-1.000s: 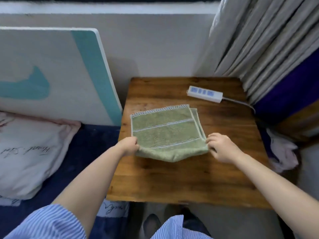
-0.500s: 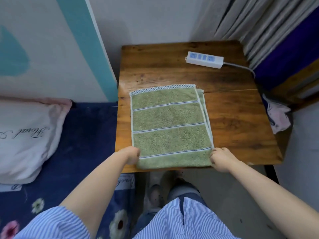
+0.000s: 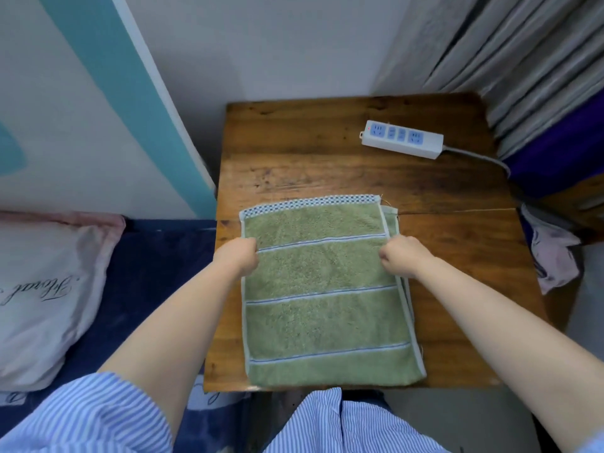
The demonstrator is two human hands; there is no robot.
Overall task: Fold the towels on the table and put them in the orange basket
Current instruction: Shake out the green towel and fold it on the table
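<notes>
Presently the towel (image 3: 323, 289) lies flat on the table (image 3: 310, 152), folded once. Left hand (image 3: 240, 256) and right hand (image 3: 400, 256) pinch opposite edges mid-length. Folding continues; another fold seems next. Basket unseen.

Person wearing a blue-and-white pinstriped shirt (image 3: 98, 416), short sleeves ending above the elbows. Both forearms bare; left hand (image 3: 240, 256) and right hand (image 3: 403, 256) without gloves.

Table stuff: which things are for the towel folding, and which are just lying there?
For the job:
- green striped terry towel
- left hand
- right hand
- brown wooden table

Just lying about:
- white plastic power strip
- white pillow
- pale crumpled cloth
</notes>
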